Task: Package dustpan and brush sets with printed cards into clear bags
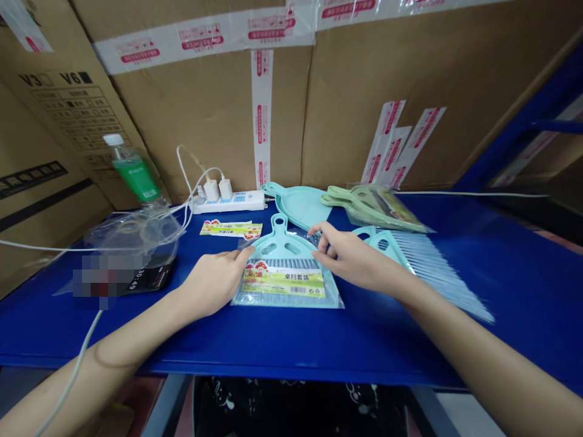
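A teal dustpan set in a clear plastic bag (pixel 286 273) lies flat on the blue table (pixel 273 346), with a yellow-green label card across it. My left hand (pixel 214 282) rests on the bag's left edge, thumb and forefinger pinching the plastic near the top. Fingers of my right hand (pixel 350 255) are curled and pinch the bag's upper right corner. Just right of that hand lies a loose teal hand brush (pixel 423 261) with pale blue bristles.
Behind lie a bare teal dustpan (pixel 298 203), a bagged green set (pixel 378 206), a loose label card (pixel 231 229) and a white power strip (pixel 230 200) with chargers. At left are a green-labelled bottle (pixel 134 173) and clear bags (pixel 136 233). Cardboard boxes wall the back.
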Demonstrator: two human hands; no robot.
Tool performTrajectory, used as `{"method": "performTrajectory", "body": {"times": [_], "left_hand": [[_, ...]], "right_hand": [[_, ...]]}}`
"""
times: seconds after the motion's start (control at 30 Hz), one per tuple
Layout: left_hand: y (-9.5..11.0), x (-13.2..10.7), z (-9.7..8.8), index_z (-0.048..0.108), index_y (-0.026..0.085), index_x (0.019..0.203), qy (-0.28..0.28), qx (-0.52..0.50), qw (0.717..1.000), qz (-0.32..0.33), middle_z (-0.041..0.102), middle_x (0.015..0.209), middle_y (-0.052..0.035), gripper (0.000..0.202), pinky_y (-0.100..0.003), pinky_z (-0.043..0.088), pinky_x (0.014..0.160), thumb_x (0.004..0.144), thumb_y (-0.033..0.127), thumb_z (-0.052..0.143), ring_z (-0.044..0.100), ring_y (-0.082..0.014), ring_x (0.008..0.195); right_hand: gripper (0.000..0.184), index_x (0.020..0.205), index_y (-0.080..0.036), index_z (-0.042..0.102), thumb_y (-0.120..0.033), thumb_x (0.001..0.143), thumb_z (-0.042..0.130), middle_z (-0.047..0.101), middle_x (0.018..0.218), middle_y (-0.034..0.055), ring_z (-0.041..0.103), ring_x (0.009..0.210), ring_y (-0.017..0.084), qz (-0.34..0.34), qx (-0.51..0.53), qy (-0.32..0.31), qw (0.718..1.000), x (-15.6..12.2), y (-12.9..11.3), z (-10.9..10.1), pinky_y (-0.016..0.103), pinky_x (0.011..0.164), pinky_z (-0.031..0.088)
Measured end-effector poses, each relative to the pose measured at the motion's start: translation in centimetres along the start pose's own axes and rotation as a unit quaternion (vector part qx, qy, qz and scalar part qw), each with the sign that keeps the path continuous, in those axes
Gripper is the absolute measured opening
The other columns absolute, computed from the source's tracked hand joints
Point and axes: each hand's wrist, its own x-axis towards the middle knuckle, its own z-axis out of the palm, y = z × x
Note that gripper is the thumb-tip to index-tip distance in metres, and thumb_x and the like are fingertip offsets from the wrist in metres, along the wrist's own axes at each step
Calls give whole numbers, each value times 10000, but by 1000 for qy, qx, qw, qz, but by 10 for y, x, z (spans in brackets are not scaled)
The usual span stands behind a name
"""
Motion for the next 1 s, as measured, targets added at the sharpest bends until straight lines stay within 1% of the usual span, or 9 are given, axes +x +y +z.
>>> {"method": "performTrajectory", "body": {"times": [0.13, 0.3, 0.37, 0.43, 0.57, 0.67, 0.8, 0.9, 1.0], "left_hand": [[0, -2, -1, 411, 134, 1318, 9, 19, 1000, 4, 713, 889, -102, 432, -320, 521, 631, 886, 142, 384, 696, -247, 767], [1, -7, -3, 429, 114, 1294, 30, 18, 999, 27, 688, 645, -43, 393, -302, 489, 540, 916, 169, 336, 683, -238, 606], [3, -8, -4, 440, 121, 1284, 35, 9, 998, 44, 681, 627, -36, 381, -294, 481, 529, 922, 179, 336, 680, -233, 594], [6, -10, -4, 439, 125, 1287, 35, -4, 998, 58, 689, 657, -41, 376, -295, 484, 533, 931, 193, 340, 684, -233, 610], [10, -11, -4, 404, 103, 1323, 28, -20, 997, 67, 697, 697, -56, 397, -294, 490, 545, 946, 200, 328, 684, -225, 619], [11, -11, -4, 387, 85, 1339, 23, -22, 997, 74, 692, 697, -60, 414, -290, 490, 549, 951, 210, 320, 678, -214, 612], [11, -11, -3, 367, 51, 1351, 24, -22, 996, 85, 703, 751, -77, 434, -296, 497, 569, 955, 220, 310, 680, -213, 648], [11, -11, -1, 359, 43, 1359, 31, -18, 994, 100, 704, 755, -78, 448, -291, 494, 576, 949, 220, 318, 676, -205, 650], [12, -11, 0, 353, 41, 1369, 33, -13, 993, 109, 689, 694, -61, 459, -289, 483, 559, 944, 213, 317, 659, -198, 601]], "right_hand": [[292, 1093, -164, 444, -281, 825, 439, 569, 773, 5, 565, 606, 152, -4, 115, 10, 993, 1, 3, -1, 288, 578, 431], [502, 1240, -185, 369, -356, 795, 526, 534, 1087, 90, 607, 742, 163, 49, 253, 17, 966, 5, 5, 1, 314, 645, 486], [565, 1288, -202, 356, -351, 783, 563, 510, 1193, 116, 615, 885, 192, 78, 326, 37, 942, 8, 5, 3, 338, 744, 501], [573, 1301, -214, 373, -316, 779, 586, 518, 1239, 124, 595, 1011, 212, 103, 411, 47, 905, 11, 5, 5, 360, 849, 489], [475, 1226, -187, 495, -238, 765, 598, 629, 1132, 106, 580, 1082, 228, 92, 556, 11, 826, 16, 3, 10, 389, 951, 455], [395, 1107, -173, 579, -217, 720, 642, 668, 1076, 93, 587, 1076, 245, 67, 600, -5, 797, 17, 2, 13, 406, 967, 451], [411, 1067, -214, 569, -158, 676, 680, 661, 1111, 64, 611, 1043, 224, 75, 616, -33, 784, 14, 0, 17, 397, 940, 480], [440, 1071, -224, 559, -138, 662, 698, 659, 1124, 61, 623, 1020, 218, 76, 603, -67, 791, 11, -3, 21, 403, 915, 502], [341, 1012, -198, 586, -125, 688, 662, 686, 1060, 72, 637, 992, 217, 93, 591, -60, 799, 12, -5, 24, 411, 920, 499]]}}
